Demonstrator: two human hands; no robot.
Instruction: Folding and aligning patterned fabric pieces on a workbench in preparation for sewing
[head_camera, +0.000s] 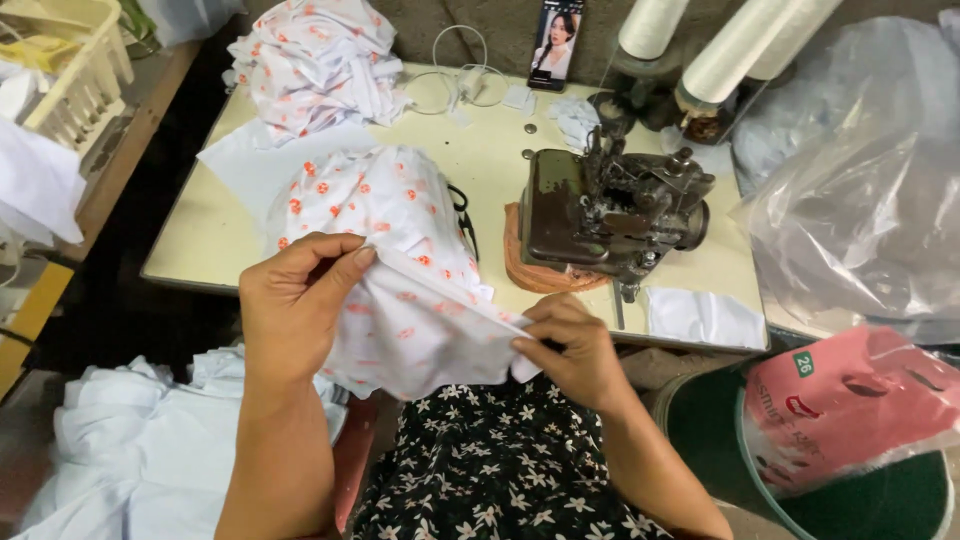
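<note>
The step in hand looks like lining up an edge of the printed cloth (410, 300) before it goes under the sewing machine (610, 215). The left hand (295, 305) pinches the upper end of a folded hem between thumb and fingers; the right hand (575, 350) pinches the lower end, so the edge runs taut between them. The cloth is white with orange dots; it hangs from both hands over the near edge of the counter (215, 240), and the rest of it heaps up on the counter behind.

The next move, as I judge it, calls for keeping the two layers matched while the edge is carried right to the machine's foot, which sits near the right hand.

Counted: one machine, three thread cones (735, 45) behind it, one phone (555, 40) propped at the back, one further heap of the same print (315, 60) at the far left of the counter, one pile of plain white pieces (140, 450) low at left, one pink bag (850, 400) at right.
</note>
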